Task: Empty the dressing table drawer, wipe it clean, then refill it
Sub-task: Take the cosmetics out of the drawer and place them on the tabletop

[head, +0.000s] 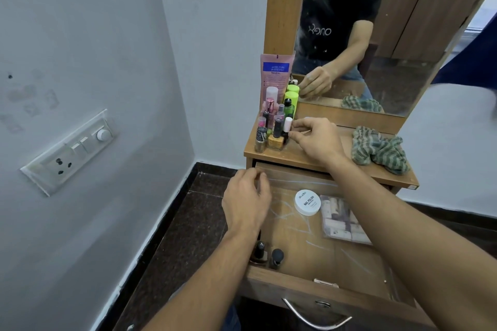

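The right hand [313, 140] pinches a white-capped bottle [287, 126] among bottles on the tabletop [304, 154], the left hand [246, 200] hovers loosely curled and empty over the open drawer [309, 244] holding a white jar [307, 202].

The wooden worktop [309, 154] carries a cluster of bottles and nail polishes [274, 126] at its far left corner, with a pink tube [275, 75] upright behind them. A crumpled green striped cloth [379, 149] lies at its right.
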`<state>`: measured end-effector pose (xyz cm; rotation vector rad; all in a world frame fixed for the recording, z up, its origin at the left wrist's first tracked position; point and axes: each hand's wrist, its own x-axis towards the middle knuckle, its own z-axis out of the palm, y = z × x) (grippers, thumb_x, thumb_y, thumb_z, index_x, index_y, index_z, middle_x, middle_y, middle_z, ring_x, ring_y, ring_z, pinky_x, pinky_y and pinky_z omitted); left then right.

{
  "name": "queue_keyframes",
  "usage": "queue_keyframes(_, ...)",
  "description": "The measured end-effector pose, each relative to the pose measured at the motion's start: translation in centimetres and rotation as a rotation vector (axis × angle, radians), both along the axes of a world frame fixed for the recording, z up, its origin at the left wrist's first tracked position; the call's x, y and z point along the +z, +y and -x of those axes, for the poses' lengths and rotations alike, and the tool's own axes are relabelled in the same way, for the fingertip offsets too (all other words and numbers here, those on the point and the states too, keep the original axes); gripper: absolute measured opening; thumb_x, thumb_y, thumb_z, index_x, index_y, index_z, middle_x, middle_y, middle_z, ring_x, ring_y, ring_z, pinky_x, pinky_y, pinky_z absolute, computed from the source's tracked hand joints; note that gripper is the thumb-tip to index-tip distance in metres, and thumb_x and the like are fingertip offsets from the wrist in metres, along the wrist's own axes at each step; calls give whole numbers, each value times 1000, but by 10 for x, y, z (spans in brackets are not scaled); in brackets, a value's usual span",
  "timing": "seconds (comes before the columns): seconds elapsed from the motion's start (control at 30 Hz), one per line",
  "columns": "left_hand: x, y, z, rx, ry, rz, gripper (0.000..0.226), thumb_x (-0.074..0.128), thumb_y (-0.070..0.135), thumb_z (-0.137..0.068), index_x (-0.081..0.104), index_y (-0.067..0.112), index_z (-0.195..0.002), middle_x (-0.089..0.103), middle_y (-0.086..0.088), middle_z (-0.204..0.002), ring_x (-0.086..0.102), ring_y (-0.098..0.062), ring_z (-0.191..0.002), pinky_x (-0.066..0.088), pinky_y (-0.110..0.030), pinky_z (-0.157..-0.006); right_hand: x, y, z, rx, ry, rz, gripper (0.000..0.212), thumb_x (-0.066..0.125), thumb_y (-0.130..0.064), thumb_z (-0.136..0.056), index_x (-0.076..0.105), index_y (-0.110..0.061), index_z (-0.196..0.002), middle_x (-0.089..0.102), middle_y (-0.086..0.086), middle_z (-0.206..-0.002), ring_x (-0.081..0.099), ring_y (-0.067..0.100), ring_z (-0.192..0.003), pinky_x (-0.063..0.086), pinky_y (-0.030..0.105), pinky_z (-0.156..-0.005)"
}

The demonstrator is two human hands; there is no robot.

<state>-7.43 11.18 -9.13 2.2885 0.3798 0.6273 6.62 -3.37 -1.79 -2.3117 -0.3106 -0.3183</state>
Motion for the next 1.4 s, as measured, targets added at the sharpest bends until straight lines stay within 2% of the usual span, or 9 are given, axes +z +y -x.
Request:
queue_keyframes(0.17,2,0,1,8,7,-4,25,51,35,-100,72,25,-107,66,10,-98,61,-12,-88,52,-35,-75,0,-11,33,-12,-49,-49,9,78,-27,-86,76,-29,-94,68,-22,-77,63,-4,-72,52,22,-75)
queue_keyframes(0.3,2,1,2,-1,22,-15,26,49,36,-100,72,26,-109,66,9,-101,62,-14,-91,52,-36,-76,-11,-18,81,223,51,-83,19,80,-24,-84,71,-41,-85,70,-19,-76,57,2,-63,51,17,-69)
queue_keyframes(0.4,2,1,3,-6,27,-3,26,49,36,-100,72,28,-110,67,9,-105,63,-15,-93,52,-36,-78,-20,-22,112,499,205,172,16,82,-23,-82,78,-27,-96,74,-14,-84,66,10,-72,53,23,-74)
queue_keyframes(0.47,3,1,4,-7,27,10,25,49,36,-100,72,30,-110,68,9,-106,64,-16,-93,51,-35,-77,-29,-24,126,598,271,336,19,82,-25,-80,78,-26,-98,72,-20,-82,63,6,-67,49,16,-68)
queue_keyframes(0.73,5,3,9,18,39,37,26,49,35,-100,73,28,-107,69,8,-106,65,-16,-88,43,-29,-73,-50,-26,156,660,423,418,26,78,-22,-73,76,-27,-98,69,-26,-79,60,-10,-62,40,5,-62)
queue_keyframes(0.87,5,3,8,17,39,33,26,49,35,-100,72,28,-108,69,7,-105,65,-15,-88,46,-30,-73,-58,-25,160,683,367,462,23,77,-24,-76,76,-28,-99,67,-25,-74,58,-17,-67,48,14,-68)
queue_keyframes(1.03,8,5,9,15,42,57,26,50,36,-101,72,29,-111,69,9,-106,65,-14,-91,53,-35,-79,-63,-27,159,661,328,427,21,76,-34,-76,77,-29,-96,72,-12,-89,57,-15,-68,41,8,-64)
queue_keyframes(1.27,8,9,9,15,94,74,25,53,33,-100,71,30,-117,69,11,-112,65,-11,-93,52,-32,-78,-19,-42,129,377,221,91,31,74,-56,-64,74,-31,-84,71,-14,-75,63,4,-64,53,27,-63)
queue_keyframes(1.4,5,9,5,19,140,64,26,54,31,-99,69,29,-120,67,7,-115,65,-14,-95,48,-31,-75,10,-44,87,188,114,-105,21,76,-41,-68,74,-29,-84,71,-21,-72,53,0,-53,44,22,-58)
